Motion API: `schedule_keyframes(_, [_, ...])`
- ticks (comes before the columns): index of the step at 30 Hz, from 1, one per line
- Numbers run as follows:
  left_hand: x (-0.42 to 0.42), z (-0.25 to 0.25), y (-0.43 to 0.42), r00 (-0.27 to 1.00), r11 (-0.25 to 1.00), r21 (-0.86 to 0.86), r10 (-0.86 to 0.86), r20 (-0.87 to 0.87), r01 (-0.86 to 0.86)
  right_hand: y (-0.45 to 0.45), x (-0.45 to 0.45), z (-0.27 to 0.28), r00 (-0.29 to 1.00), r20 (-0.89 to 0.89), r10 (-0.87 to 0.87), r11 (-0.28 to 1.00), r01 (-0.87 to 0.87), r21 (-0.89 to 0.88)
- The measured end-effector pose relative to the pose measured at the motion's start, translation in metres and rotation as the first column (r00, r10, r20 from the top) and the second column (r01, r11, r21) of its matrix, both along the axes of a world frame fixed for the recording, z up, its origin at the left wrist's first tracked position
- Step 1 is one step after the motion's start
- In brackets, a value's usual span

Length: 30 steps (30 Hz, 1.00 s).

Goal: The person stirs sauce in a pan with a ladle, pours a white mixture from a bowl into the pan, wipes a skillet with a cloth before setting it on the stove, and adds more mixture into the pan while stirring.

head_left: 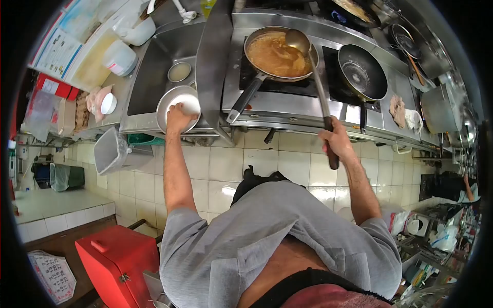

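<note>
My right hand [339,139] is closed around the dark handle of a long metal ladle [319,84]. The ladle's bowl rests in brown, soupy food [275,54] in a frying pan [258,77] on the stove. Over at the sink's front edge, my left hand [179,117] reaches into a round metal bowl [163,105]. White contents [191,104] lie in that bowl, and my left fingers are bent down against them. Whatever those fingertips pinch is hidden. A small metal bowl [179,72] with pale liquid sits behind it in the sink.
An oily black wok [365,66] stands on the right burner. The pan's handle [245,100] juts over the stove's front edge. Crumpled cloths [405,114] lie on the right counter. A lined grey bin [110,151] is below the sink, and a red box [118,267] stands behind me.
</note>
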State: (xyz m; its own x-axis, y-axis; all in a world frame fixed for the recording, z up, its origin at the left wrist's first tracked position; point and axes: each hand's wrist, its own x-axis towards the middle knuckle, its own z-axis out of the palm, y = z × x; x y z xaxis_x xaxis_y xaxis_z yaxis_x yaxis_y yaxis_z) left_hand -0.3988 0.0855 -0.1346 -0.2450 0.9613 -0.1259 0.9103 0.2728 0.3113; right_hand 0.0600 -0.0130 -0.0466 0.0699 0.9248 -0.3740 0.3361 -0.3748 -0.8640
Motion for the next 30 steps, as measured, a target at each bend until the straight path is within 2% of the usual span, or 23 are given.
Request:
schedule_keyframes(2, [0.001,-0.004,0.001,0.998,1.0,0.0,0.002,0.058,-0.002,-0.004,-0.022,0.026,0.932,-0.354,-0.083,0.991,0.04,-0.126])
schedule_keyframes(3, [0.0,-0.007,0.003,0.994,1.0,-0.004,0.014,0.11,-0.014,-0.003,-0.026,0.029,0.83,-0.544,-0.126,0.985,0.039,-0.168])
schedule_keyframes(4, [0.002,-0.012,0.002,0.995,0.994,0.109,-0.001,0.1,-0.01,0.0,-0.024,0.029,0.827,-0.546,-0.13,0.985,0.045,-0.166])
schedule_keyframes(6, [0.006,-0.013,0.003,0.993,0.997,0.072,0.013,0.114,-0.021,0.012,-0.017,0.026,0.315,-0.903,-0.294,0.927,-0.138,-0.35])
schedule_keyframes(7, [0.01,-0.01,0.003,0.991,0.999,0.037,0.034,0.13,-0.039,0.018,-0.01,0.024,0.312,-0.904,-0.293,0.928,-0.137,-0.347])
schedule_keyframes(9, [0.013,-0.007,0.003,0.992,0.998,0.057,0.022,0.125,-0.029,0.026,0.002,0.019,0.378,-0.902,-0.207,0.935,-0.195,-0.297])
schedule_keyframes(10, [0.012,-0.005,0.004,0.988,1.0,-0.031,0.011,0.153,-0.007,0.027,0.002,0.015,0.636,-0.759,-0.141,0.967,-0.076,-0.244])
schedule_keyframes(11, [0.011,-0.003,0.006,0.983,0.993,-0.118,0.004,0.183,0.018,0.026,-0.001,0.006,0.634,-0.761,-0.138,0.968,-0.076,-0.24])
schedule_keyframes(12, [0.012,0.0,0.003,0.983,0.993,-0.114,0.002,0.182,0.019,0.023,-0.006,-0.006,0.87,-0.492,-0.042,0.989,-0.034,-0.146])
schedule_keyframes(13, [0.013,0.004,-0.004,0.996,0.999,0.022,-0.046,0.082,0.045,0.021,-0.013,-0.017,0.989,-0.145,0.021,0.999,-0.027,-0.04])
schedule_keyframes(14, [0.013,0.006,-0.009,0.996,0.985,0.153,-0.081,-0.025,0.084,0.017,-0.022,-0.025,0.993,-0.121,-0.014,1.0,0.014,0.0])
schedule_keyframes(15, [0.009,0.001,-0.009,0.996,0.984,0.154,-0.086,-0.024,0.089,0.011,-0.036,-0.02,0.983,-0.18,-0.048,0.999,0.043,-0.03])
schedule_keyframes(17, [-0.005,-0.014,-0.006,0.987,0.984,0.166,-0.039,-0.157,0.065,0.0,-0.056,0.02,0.882,-0.446,-0.149,0.98,0.072,-0.185])
schedule_keyframes(18, [0.011,0.013,-0.013,0.981,1.0,0.019,-0.02,-0.194,0.024,0.002,-0.055,0.03,0.749,-0.637,-0.183,0.97,0.033,-0.239])
schedule_keyframes(20, [-0.005,0.007,-0.001,0.977,0.994,0.01,-0.109,-0.181,0.113,0.009,-0.043,0.037,0.424,-0.869,-0.255,0.948,-0.069,-0.312])
schedule_keyframes(21, [-0.013,0.001,0.004,0.968,0.982,0.004,-0.185,-0.168,0.189,0.016,-0.038,0.04,0.135,-0.928,-0.347,0.92,-0.143,-0.365])
schedule_keyframes(23, [-0.025,-0.01,0.014,0.964,0.969,0.018,-0.242,-0.11,0.245,0.026,-0.031,0.03,0.125,-0.941,-0.314,0.933,-0.144,-0.33])
schedule_keyframes(24, [-0.024,-0.011,0.013,0.968,0.968,0.02,-0.251,-0.033,0.251,0.026,-0.031,0.019,0.289,-0.911,-0.295,0.944,-0.061,-0.325])
schedule_keyframes(25, [-0.018,-0.01,0.009,0.965,0.966,0.02,-0.259,0.047,0.258,0.023,-0.043,0.016,0.612,-0.738,-0.283,0.953,0.091,-0.291])
schedule_keyframes(27, [-0.008,0.005,-0.001,0.95,0.956,0.045,-0.293,0.106,0.29,0.015,-0.077,0.0,0.937,-0.295,-0.185,0.981,0.157,-0.114])
schedule_keyframes(28, [-0.003,0.009,-0.002,0.945,0.955,-0.022,-0.29,0.15,0.296,0.01,-0.093,-0.01,0.963,-0.194,-0.186,0.982,0.177,-0.061])
schedule_keyframes(29, [-0.006,-0.001,-0.004,0.924,0.942,0.059,-0.335,0.185,0.33,0.004,-0.111,-0.017,0.95,-0.223,-0.217,0.975,0.221,-0.006])
schedule_keyframes(30, [-0.008,0.002,-0.005,0.91,0.935,0.015,-0.35,0.222,0.355,-0.001,-0.129,-0.005,0.91,-0.329,-0.252,0.968,0.235,-0.092])
